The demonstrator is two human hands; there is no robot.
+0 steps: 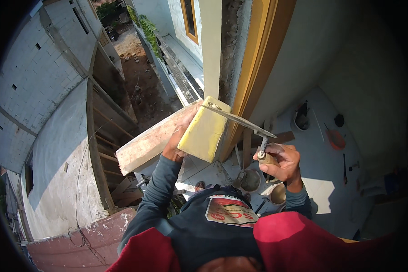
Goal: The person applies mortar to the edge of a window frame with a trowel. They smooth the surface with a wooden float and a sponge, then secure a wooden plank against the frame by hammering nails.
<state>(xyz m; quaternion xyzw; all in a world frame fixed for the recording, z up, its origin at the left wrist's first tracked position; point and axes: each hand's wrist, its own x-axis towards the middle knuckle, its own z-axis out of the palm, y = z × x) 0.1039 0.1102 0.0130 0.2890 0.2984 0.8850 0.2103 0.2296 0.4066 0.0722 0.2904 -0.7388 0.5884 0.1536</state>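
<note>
My left hand (176,141) is closed on a yellow rectangular block (205,131), tilted and worn at the edges, with a dab of grey mortar at its far end. Beside that hand, a pale wooden plank (149,140) slants down to the left; whether my fingers also grip it is hidden. My right hand (283,163) is wrapped round the wooden handle of a trowel (245,121). The trowel's metal blade is seen nearly edge-on, and its tip reaches over the mortar on the block. Just beyond is a rough, unfinished wall edge (230,50).
A yellow-brown wooden frame (254,54) rises beside the wall edge. Below stand a mortar bucket (250,180), a tan container (278,194) and a red basin (335,139). On the left, a drop opens toward a dirt passage (143,84) and a block wall (31,72).
</note>
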